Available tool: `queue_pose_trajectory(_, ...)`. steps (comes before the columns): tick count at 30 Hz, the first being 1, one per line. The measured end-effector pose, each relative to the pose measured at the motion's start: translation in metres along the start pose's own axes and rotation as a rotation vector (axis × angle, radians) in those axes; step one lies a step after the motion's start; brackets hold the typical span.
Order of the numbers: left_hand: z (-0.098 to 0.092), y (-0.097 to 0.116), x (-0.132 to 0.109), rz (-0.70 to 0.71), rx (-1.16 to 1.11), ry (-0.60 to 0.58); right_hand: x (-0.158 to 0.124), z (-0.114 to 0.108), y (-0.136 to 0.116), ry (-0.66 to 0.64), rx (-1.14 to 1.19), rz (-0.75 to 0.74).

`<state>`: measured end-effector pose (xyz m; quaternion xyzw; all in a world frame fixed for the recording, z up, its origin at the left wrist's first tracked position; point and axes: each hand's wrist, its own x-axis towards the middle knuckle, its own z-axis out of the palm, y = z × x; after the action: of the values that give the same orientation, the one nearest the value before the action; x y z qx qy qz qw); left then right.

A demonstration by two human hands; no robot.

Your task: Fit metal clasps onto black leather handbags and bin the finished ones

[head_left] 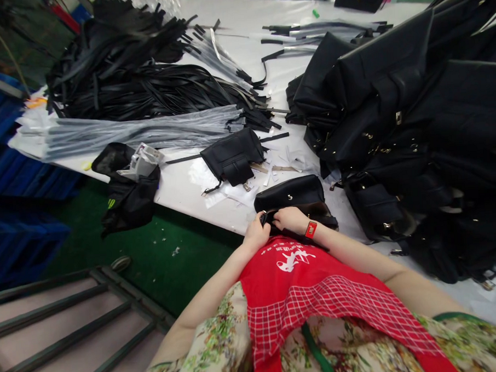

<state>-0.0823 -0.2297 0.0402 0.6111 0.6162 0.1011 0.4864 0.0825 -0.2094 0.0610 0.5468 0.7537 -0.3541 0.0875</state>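
Observation:
A black handbag [291, 194] lies at the table's near edge, right in front of the red apron, its flap side turned away from me. My left hand [258, 230] is closed on the bag's left edge, by a small metal fitting. Beside it my right hand [289, 220], wearing a red watch, curls its fingers into the bag's near side; the fingertips are partly hidden there. A little beyond, to the left, another small black bag [233, 155] with a strap and buckle lies on white paper scraps.
Black straps [157, 91] lie heaped at the back left, with plastic-wrapped strips [142, 133] before them. Several black bags [384, 103] are piled high on the right. A black pouch [129, 196] hangs at the table edge; a metal rack [73, 330] stands lower left.

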Motion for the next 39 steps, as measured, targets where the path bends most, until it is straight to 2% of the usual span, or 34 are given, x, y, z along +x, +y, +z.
queue_pose_trajectory(7, 0.009, -0.005, -0.001, 0.067, -0.038, -0.075, 0.027, 0.009, -0.019, -0.067, -0.055, 0.117)
queue_pose_trajectory(12, 0.011, -0.01, 0.002, 0.079, -0.084, -0.055, 0.03, 0.016, -0.006, -0.053, 0.06, 0.181)
queue_pose_trajectory(17, 0.009, -0.01, 0.003, 0.061, -0.135, -0.007, 0.027, 0.016, 0.007, -0.045, 0.245, 0.112)
queue_pose_trajectory(24, 0.005, -0.004, 0.004, 0.033, -0.175, 0.016, 0.019, 0.018, 0.007, 0.099, 0.32, 0.149)
queue_pose_trajectory(27, 0.003, -0.004, 0.004, 0.021, -0.193, 0.03, 0.018, 0.019, 0.008, 0.127, 0.291, 0.176)
queue_pose_trajectory(32, 0.003, -0.006, 0.003, 0.022, -0.215, 0.044, 0.013, 0.011, 0.002, 0.102, 0.151, 0.183)
queue_pose_trajectory(39, 0.01, -0.009, 0.005, 0.044, -0.229, 0.043, 0.014, 0.0, -0.021, 0.028, -0.096, 0.064)
